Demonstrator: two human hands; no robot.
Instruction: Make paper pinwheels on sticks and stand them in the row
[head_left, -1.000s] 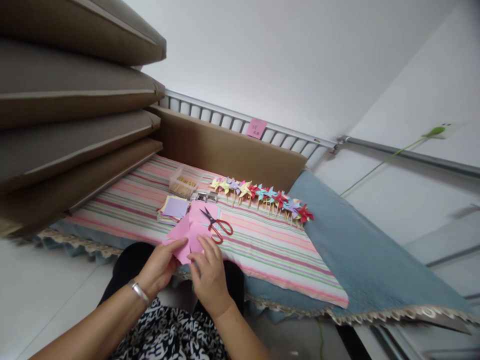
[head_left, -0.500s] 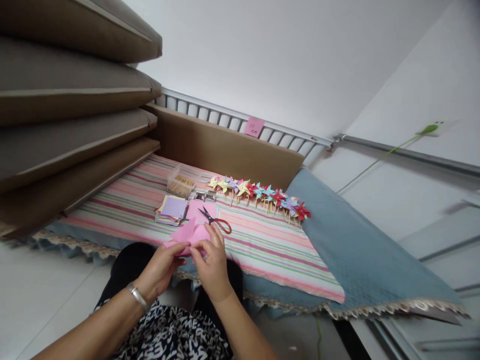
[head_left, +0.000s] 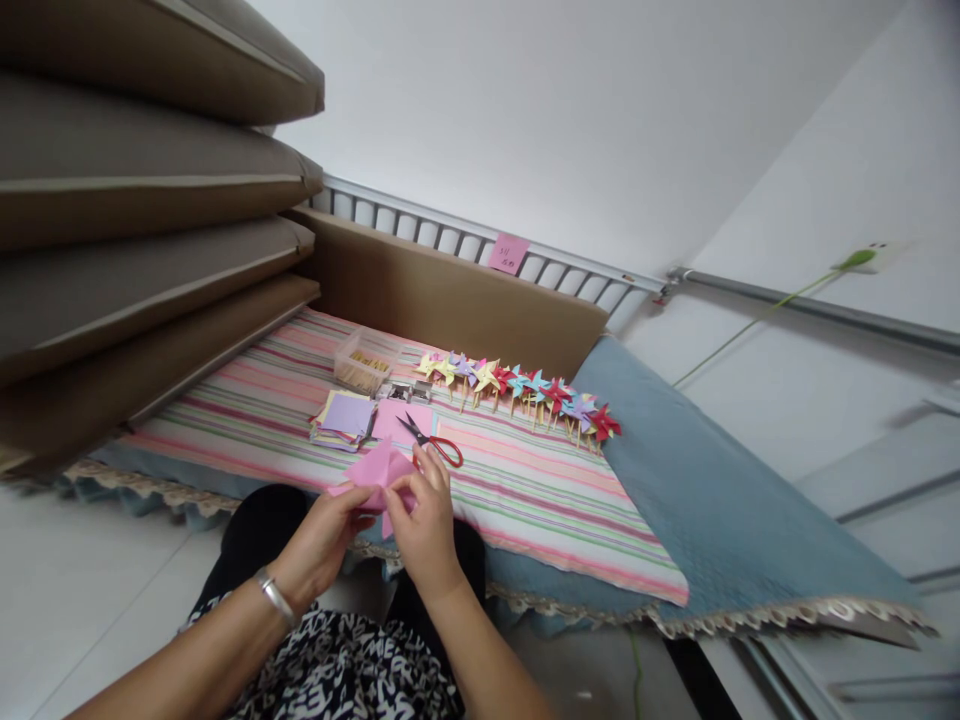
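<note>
A pink paper square, partly folded with its corners bent in, is held just above the near edge of the striped cloth. My left hand pinches its left side with a bracelet on the wrist. My right hand pinches folded corners near the middle. Red-handled scissors lie just beyond my right fingers. Another pink sheet lies flat under the scissors' blades.
A stack of coloured paper squares and a clear box of sticks lie to the left. A row of finished paper pinwheels runs along the brown cardboard wall. Brown cushions are stacked at left.
The pink paper went from lying spread under my hands to being lifted and folded inward; both hands closed in on its middle. The view shifted slightly.
</note>
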